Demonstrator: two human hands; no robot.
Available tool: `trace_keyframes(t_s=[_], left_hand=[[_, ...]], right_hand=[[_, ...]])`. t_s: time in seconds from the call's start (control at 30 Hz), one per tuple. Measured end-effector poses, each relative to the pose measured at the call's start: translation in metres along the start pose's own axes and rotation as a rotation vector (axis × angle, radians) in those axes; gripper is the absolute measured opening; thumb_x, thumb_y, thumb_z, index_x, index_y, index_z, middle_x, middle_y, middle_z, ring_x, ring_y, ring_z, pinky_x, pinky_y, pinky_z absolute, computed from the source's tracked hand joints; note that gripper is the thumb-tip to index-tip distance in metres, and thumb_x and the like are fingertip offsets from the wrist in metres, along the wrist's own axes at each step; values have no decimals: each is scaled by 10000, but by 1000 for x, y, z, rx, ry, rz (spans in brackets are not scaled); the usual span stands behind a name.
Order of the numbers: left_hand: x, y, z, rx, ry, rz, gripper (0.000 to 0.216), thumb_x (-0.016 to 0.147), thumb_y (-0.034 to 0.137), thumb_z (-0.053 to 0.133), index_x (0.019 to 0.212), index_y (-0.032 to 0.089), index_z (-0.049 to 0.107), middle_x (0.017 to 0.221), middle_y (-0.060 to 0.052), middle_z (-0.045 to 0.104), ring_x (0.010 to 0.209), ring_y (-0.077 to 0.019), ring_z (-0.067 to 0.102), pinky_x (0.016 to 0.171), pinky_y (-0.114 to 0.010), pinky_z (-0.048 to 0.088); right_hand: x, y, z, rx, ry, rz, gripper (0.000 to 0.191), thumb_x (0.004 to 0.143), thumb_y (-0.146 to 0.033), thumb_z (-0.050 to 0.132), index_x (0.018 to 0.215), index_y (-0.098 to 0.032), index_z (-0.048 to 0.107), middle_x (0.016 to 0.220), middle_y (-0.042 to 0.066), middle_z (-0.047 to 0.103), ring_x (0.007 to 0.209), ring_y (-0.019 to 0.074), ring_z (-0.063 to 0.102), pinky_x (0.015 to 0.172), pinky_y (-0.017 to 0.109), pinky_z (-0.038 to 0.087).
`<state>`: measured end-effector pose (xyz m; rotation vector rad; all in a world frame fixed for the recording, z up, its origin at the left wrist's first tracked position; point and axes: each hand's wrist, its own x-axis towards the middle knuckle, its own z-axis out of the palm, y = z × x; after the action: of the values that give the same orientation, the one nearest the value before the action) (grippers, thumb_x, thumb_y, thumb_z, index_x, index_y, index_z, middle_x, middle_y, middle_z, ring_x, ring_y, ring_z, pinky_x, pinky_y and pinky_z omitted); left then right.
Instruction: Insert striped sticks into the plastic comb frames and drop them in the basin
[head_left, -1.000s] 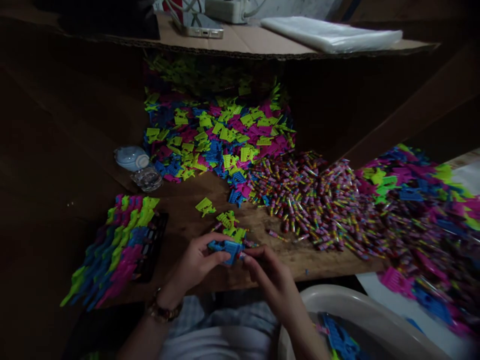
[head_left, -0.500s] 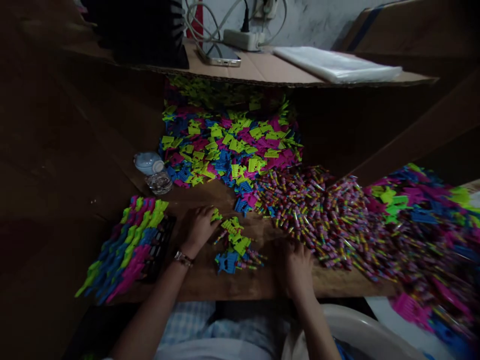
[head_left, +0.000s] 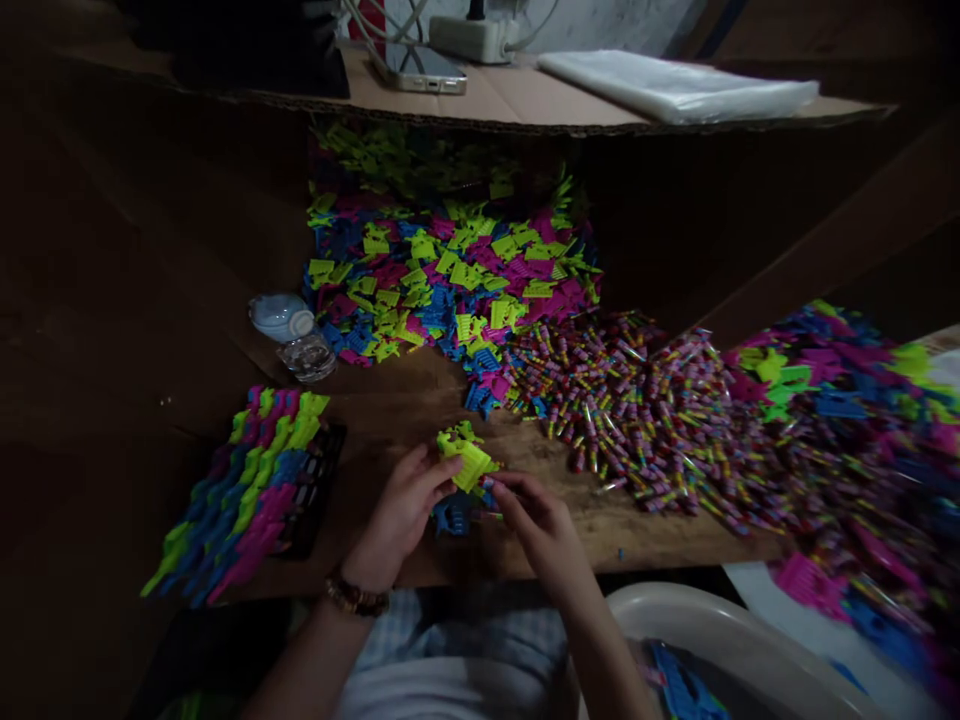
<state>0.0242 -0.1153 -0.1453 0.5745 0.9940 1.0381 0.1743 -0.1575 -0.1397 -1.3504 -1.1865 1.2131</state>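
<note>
My left hand (head_left: 401, 505) is closed on a yellow-green plastic piece (head_left: 472, 465) with a ribbed flat part, held over the table's front middle. At that piece's right edge, my right hand (head_left: 536, 515) pinches a small coloured stick (head_left: 487, 482); only its tip shows between thumb and fingers. Beneath the hands lies a blue plastic piece (head_left: 451, 518), partly covered. To the right spreads a large heap of small pink, yellow and clear-ended sticks (head_left: 645, 420). Behind is a pile of yellow-green, pink and blue plastic pieces (head_left: 465, 270).
Rows of coloured pieces (head_left: 262, 480) stand in a black rack (head_left: 319, 495) at left. Near it is a clear bottle with a pale blue top (head_left: 281, 318). A cardboard shelf (head_left: 502, 95) overhangs the pile, bearing a phone (head_left: 424, 70). A pale tub (head_left: 675, 600) sits below the front right edge.
My right hand has come left from the stick heap to the yellow-green piece. My left hand has lifted that piece and turned towards the right hand. The view has shifted slightly.
</note>
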Motion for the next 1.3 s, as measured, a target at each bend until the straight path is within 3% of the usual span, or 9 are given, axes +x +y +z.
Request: trace_keyframes(t_s=[0.13, 0.3, 0.43, 0.6, 0.8, 0.93, 1.0, 1.17, 1.3], left_hand=[[-6, 5, 1, 4, -74, -64, 469, 565, 268, 816, 981, 160, 629, 884, -33, 692, 710, -122, 619, 553, -187, 448], [-12, 7, 4, 102, -57, -9, 382, 579, 297, 795, 872, 151, 600, 800, -9, 670, 667, -121, 602, 535, -189, 448], [-20, 6, 10, 294, 1, 143, 313, 603, 254, 766, 834, 166, 575, 768, 12, 673, 686, -125, 614, 595, -191, 467], [-29, 11, 10, 531, -102, 275, 255, 708, 208, 680, 963, 200, 678, 954, -29, 723, 893, -173, 650, 779, -232, 494], [-29, 18, -10, 625, -282, 204, 167, 697, 215, 693, 855, 186, 739, 863, -38, 742, 813, -197, 667, 710, -237, 506], [-8, 14, -19, 697, -363, 162, 231, 710, 249, 682, 924, 171, 722, 898, -50, 736, 825, -205, 667, 704, -252, 509], [13, 15, -15, 848, -313, 265, 300, 746, 305, 659, 1021, 188, 688, 969, -54, 725, 874, -206, 662, 739, -259, 505], [78, 12, 17, 1283, 124, 494, 379, 861, 386, 516, 1144, 148, 598, 1079, -164, 663, 1049, -284, 588, 889, -365, 432], [110, -6, 41, 1275, 177, 514, 313, 788, 261, 631, 1067, 122, 600, 1132, -198, 603, 1144, -332, 501, 938, -434, 385]], right_hand=[[-3, 0, -1, 109, 44, 38, 308, 755, -468, 646, 842, -175, 679, 696, 7, 665, 568, 114, 557, 516, 213, 461], [-11, -4, -5, 107, 106, -6, 276, 757, -434, 660, 886, -190, 658, 753, 19, 683, 595, 127, 595, 526, 225, 486], [-20, -9, 1, -102, 200, -140, 201, 824, -374, 599, 889, -186, 630, 804, 50, 701, 679, 161, 650, 585, 251, 534], [-34, -9, 9, -475, 306, -344, 117, 871, -250, 536, 950, -206, 609, 855, 67, 706, 744, 185, 672, 680, 280, 540], [-37, -13, -4, -309, 35, -262, 110, 878, -269, 536, 914, -199, 612, 805, 41, 695, 713, 157, 666, 614, 221, 514], [-20, 1, -12, -310, -76, -175, 183, 888, -336, 510, 886, -183, 611, 784, 39, 691, 701, 162, 657, 594, 225, 507], [-6, 13, -13, -551, -38, -182, 196, 895, -326, 488, 878, -181, 618, 813, 49, 687, 754, 176, 647, 663, 252, 511], [26, 34, -32, -997, 231, -125, 247, 861, -205, 472, 1052, -138, 613, 1099, 167, 594, 1049, 312, 514, 892, 445, 394], [37, 43, -59, -1121, 405, 26, 348, 841, -60, 351, 1093, -67, 591, 997, 231, 606, 968, 340, 549, 820, 468, 389]])
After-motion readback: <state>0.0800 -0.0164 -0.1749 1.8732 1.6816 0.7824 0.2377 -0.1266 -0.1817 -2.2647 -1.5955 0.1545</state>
